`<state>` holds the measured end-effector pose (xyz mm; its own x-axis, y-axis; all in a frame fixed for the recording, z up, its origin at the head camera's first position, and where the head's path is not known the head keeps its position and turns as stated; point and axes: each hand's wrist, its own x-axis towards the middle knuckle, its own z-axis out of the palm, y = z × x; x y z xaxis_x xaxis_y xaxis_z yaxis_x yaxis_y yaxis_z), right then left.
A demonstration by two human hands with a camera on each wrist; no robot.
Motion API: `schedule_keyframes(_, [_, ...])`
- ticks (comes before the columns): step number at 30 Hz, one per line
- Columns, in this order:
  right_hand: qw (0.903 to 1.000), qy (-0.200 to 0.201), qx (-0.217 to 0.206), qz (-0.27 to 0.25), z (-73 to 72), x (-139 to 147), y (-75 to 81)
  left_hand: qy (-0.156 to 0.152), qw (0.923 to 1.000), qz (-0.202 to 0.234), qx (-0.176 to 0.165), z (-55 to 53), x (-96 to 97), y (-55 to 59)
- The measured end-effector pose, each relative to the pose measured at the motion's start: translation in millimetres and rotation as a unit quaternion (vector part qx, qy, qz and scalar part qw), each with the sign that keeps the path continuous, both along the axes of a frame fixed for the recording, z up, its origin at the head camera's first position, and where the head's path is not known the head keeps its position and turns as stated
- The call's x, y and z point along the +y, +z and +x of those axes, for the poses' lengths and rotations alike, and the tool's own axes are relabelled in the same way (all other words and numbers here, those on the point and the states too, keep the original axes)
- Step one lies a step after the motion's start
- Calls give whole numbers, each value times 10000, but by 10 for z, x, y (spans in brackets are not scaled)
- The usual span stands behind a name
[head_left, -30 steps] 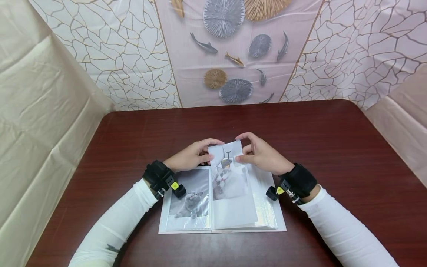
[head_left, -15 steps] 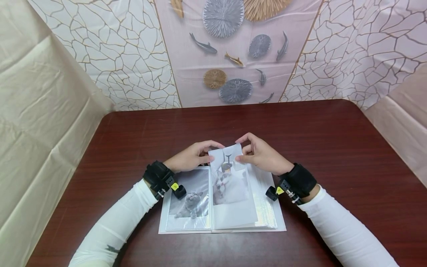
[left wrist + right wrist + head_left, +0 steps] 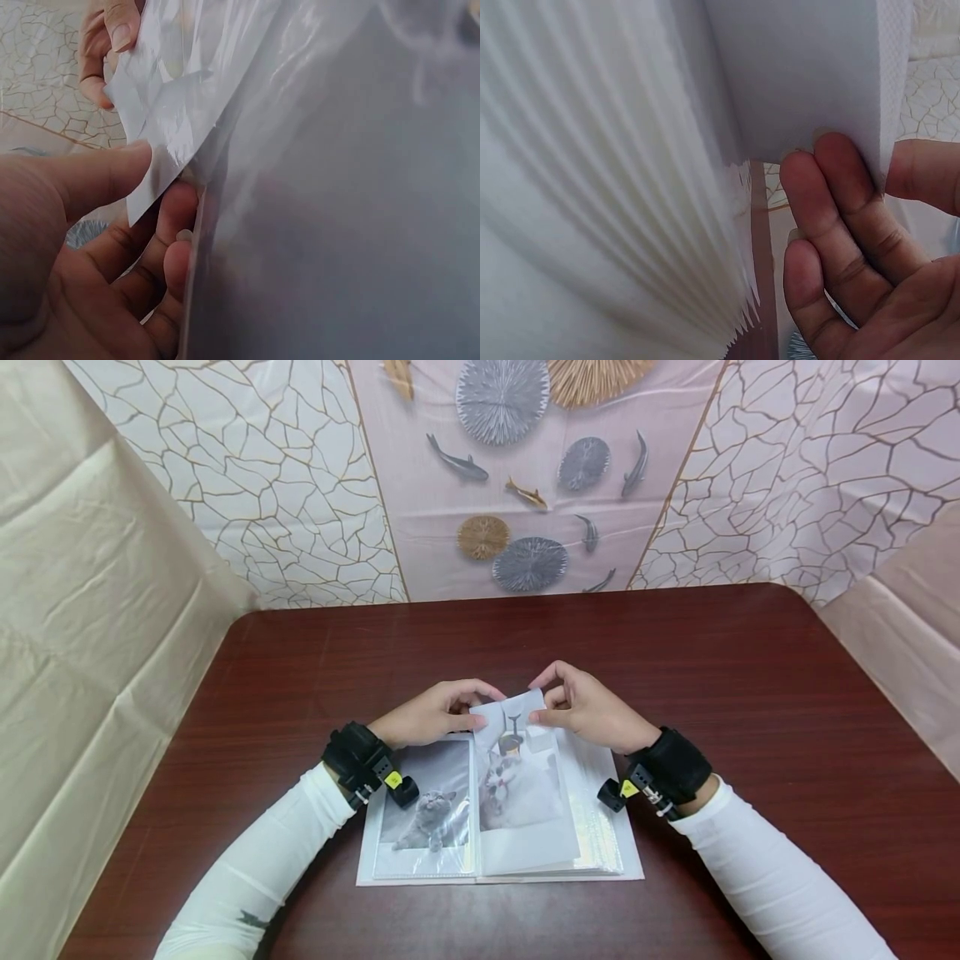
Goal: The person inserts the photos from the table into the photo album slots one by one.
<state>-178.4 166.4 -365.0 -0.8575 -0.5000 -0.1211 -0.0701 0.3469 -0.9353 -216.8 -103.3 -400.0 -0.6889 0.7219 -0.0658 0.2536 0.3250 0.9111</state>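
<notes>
A photo album [image 3: 632,864] with a white cover lies open on the table. On its right page a photo print [image 3: 491,806] of a cat sits mostly inside a clear sleeve, its white upper end rising past the sleeve's top. My left hand [image 3: 438,712] pinches the print's top left corner, thumb in front and fingers behind. At the top right my right hand [image 3: 592,706] pinches the same print. In the right wrist view, its fingertips [image 3: 810,187] press against the sheet. The left page holds another cat photo [image 3: 431,814] in its sleeve.
Beneath the album is a dark red-brown table [image 3: 300,668]. A stack of further album pages [image 3: 630,150] fans out below the print. Patterned cloth [image 3: 525,485] hangs behind the table, and a beige drape [image 3: 112,635] hangs at the left.
The print has slid a little down into the sleeve, toward the person. Both hands keep their hold and have moved slightly down with its top edge; the album stays put.
</notes>
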Motion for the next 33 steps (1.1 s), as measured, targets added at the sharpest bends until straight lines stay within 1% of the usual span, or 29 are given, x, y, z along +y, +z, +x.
schedule_keyframes(12, [9999,80,118,21,-4,7,-8,-174,9998,25,58,5,3,3])
schedule_keyframes(23, [9996,68,263,116,-3,6,-23,-155,9999,8,33,11,11,13])
schedule_keyframes(29, [9987,24,408,292,-16,14,-40,-170,9998,-48,64,16,11,20])
schedule_keyframes(33, [9983,14,481,328,-19,16,-46,-234,9996,-99,95,20,12,33])
